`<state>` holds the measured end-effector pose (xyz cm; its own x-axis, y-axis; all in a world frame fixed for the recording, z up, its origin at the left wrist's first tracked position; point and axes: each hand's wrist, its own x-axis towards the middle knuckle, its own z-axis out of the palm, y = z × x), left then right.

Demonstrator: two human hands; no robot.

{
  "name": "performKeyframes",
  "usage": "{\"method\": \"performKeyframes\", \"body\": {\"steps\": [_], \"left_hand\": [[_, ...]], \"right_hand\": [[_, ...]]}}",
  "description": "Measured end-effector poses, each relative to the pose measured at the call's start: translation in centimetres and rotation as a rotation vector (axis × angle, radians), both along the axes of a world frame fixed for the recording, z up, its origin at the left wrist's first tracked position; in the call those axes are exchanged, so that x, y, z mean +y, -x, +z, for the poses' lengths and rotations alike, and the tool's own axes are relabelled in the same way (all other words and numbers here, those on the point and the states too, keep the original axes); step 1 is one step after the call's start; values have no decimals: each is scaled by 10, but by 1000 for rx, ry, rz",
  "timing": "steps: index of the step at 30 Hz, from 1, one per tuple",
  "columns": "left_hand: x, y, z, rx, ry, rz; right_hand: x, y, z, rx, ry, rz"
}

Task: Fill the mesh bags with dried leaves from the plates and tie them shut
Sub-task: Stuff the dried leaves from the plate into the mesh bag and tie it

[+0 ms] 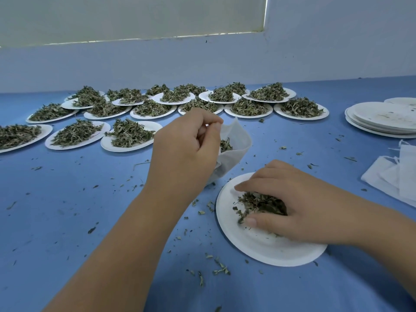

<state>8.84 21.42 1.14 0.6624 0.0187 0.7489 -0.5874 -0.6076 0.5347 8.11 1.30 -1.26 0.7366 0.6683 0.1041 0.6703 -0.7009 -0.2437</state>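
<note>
Mesh bag (234, 152): white, held upright w/ mouth open, pinched at its near rim by left hand (186, 149); base hidden behind the hand, so contact w/ counter can't be told.
Leaves in bag (225, 145): small dark-green clump seen thru the open mouth, just right of the left fingers.
Left fingers (210, 122): curled, thumb & forefinger pressed together on the bag's edge.
Near plate (258, 246): white paper plate, flat on counter, under the right hand, just below-right of the bag; mostly bare.
Leaf pile (254, 204): loose dried leaves on the near plate, cupped betw. right thumb & fingers.
Right hand (290, 203): laid palm-down over the pile.
Right fingers (252, 186): arched & a bit spread, closing round the leaves; thumb set at the pile's near side.
Counter (94, 221): blue, strewn w/ leaf crumbs all round both hands.
Full plates (132, 136): many white plates heaped w/ leaves, ranged in rows beyond the left fingers, some overlapping.
Empty plate stack (382, 119): piled well beyond & right of the right hand.
Spare bags (396, 172): white, flat, overlapped, at the right of the right hand, near frame edge.
</note>
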Motion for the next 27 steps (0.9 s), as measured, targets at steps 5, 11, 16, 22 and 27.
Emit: {"method": "performKeyframes", "body": {"steps": [5,11,16,22,27], "left_hand": [[-2,0,0,1,-3,-6],[-5,2,-1,-7,1,-15],[-5,2,-4,12,10,-30],[-4,3,-1,-60,-52,28],[-5,3,-1,-86,-45,47]], "right_hand": [[4,1,1,-26,-43,-14],[13,3,-3,-68,16,74],[3,6,4,-71,-115,51],[-2,14,14,-90,-25,-192],[19,24,7,-102,142,-247]]}}
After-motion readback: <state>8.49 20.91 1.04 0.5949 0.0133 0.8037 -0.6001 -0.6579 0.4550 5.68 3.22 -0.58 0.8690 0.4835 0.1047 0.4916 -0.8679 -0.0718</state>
